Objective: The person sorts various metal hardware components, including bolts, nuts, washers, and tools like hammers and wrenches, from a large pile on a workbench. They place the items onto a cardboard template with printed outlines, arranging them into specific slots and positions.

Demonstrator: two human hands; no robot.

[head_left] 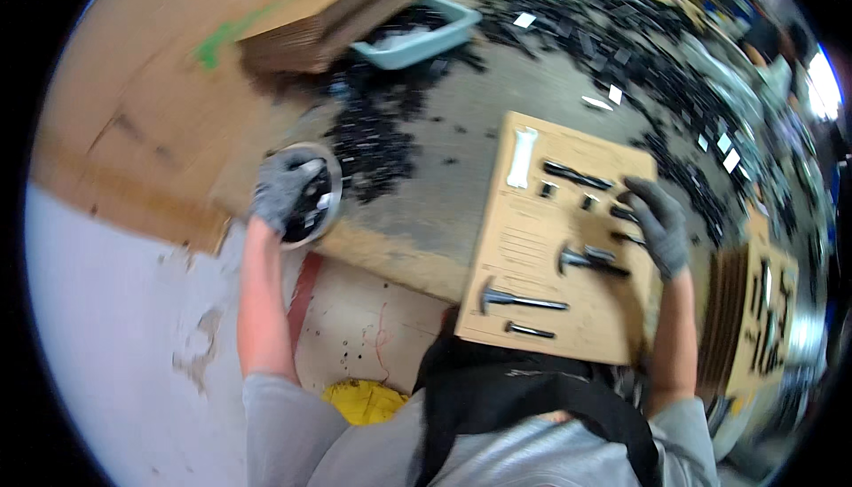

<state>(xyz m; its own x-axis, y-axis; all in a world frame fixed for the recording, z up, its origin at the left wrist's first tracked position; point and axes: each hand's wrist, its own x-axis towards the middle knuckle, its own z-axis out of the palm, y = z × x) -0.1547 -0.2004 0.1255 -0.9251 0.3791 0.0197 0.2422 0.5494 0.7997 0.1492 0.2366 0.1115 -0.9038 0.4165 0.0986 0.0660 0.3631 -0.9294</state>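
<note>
My left hand [286,187], in a grey glove, reaches into a round pale-rimmed bowl [335,194] of small black pieces. Its fingers are curled, and what they grip is hidden. My right hand [658,221], gloved alike, hovers at the right edge of a tan cardboard sheet [515,252], fingers bent but apart, close to short black parts [624,214]. On the sheet lie a white strip-shaped piece [522,157], a long black rod-like part [577,175], a black hammer-like piece [524,300], a similar dark piece [593,261] and a short black bar [530,330].
A light-blue tray [417,48] stands beside stacked cardboard [328,21]. Loose black pieces [373,141] spread next to the bowl, with a larger heap [612,43] at the far right. Another stack of cardboard sheets [737,318] with black parts stands at right. A yellow bag-like thing [366,401] lies below.
</note>
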